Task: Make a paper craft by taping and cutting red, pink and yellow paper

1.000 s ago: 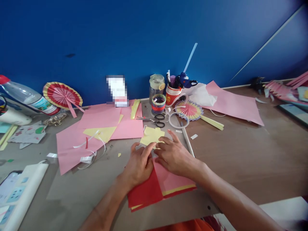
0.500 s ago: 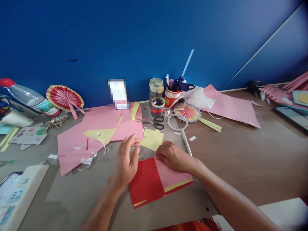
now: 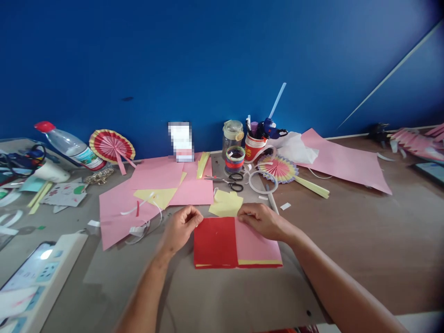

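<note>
A stack of paper sheets (image 3: 222, 247), red on the left, pink on the right with yellow edges showing, lies flat in front of me on the grey mat (image 3: 215, 300). My left hand (image 3: 180, 226) pinches its upper left corner with closed fingers. My right hand (image 3: 262, 219) is curled on the stack's top edge at the right, fingers closed on the paper. Just beyond the stack lies a loose yellow paper scrap (image 3: 227, 203).
Large pink sheets (image 3: 138, 194) and another pink sheet (image 3: 343, 159) lie on the table. Scissors (image 3: 231, 182), a tape ring (image 3: 262, 181), a coloured tape roll (image 3: 235, 159), a jar, a cup of tools (image 3: 255, 141), two paper fans (image 3: 111, 145), a bottle (image 3: 69, 144) and a phone (image 3: 31, 266) stand around.
My left hand lifted off the stack, then came back to pinch its upper left corner. The stack now lies square to me, and both hands hold its top edge.
</note>
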Tool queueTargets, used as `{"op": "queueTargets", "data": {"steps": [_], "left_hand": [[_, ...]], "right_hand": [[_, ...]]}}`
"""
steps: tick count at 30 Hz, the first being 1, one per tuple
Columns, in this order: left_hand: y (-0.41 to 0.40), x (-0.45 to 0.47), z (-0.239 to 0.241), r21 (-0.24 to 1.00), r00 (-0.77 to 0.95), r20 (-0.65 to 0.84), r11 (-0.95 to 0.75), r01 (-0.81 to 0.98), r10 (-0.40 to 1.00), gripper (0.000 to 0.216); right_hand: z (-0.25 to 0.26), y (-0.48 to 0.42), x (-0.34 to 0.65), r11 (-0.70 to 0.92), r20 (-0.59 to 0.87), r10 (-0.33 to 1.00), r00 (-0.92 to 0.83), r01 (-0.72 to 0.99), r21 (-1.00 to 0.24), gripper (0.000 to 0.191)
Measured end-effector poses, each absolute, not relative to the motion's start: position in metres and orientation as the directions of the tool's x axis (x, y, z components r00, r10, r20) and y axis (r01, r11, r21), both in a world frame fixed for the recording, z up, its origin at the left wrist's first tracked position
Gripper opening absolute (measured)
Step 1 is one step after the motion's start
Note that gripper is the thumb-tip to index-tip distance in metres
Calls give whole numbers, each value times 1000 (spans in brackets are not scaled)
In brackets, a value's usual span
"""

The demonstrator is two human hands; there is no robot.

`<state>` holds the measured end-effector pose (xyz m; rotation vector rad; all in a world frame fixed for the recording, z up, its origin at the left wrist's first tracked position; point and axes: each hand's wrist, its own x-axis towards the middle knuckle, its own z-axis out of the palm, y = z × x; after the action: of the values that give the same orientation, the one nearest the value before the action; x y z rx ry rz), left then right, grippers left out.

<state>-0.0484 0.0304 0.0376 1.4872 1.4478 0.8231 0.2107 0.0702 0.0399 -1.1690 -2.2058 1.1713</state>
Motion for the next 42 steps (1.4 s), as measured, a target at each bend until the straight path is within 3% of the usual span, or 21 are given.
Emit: {"op": "queueTargets", "data": {"steps": [7,13,21,30,33,37,39,42], "left_hand": [[32,-55,28,934,82,-131,95,344,988,48],[32,-53,29,922,96,-155,109,371,983,34],[33,-58,26,940,96,-160,122,317,982,53],[32,-51,31,916,105,-217,165,366,970,30],[33,-49,31,916,109,-229,175,362,967,31],[34,-47,31,905,85,-225,175,388,971,31],[35,-46,31,893,72,-224,175,414,972,28],[34,-44,33,874,53,-222,175,453,974,22]], "right_hand": [[40,72,211,268,-89,815,-573,509,-818,19],[41,72,213,253,-110,815,-569,521,-815,20],[38,73,215,228,-144,813,-564,535,-813,20],[38,73,215,249,-142,805,-576,545,-800,24],[36,72,213,338,-41,825,-563,551,-763,22],[35,66,207,591,351,805,-478,586,-555,30],[38,61,204,688,386,723,-573,547,-477,30],[43,51,198,795,302,575,-760,431,-427,25]]}}
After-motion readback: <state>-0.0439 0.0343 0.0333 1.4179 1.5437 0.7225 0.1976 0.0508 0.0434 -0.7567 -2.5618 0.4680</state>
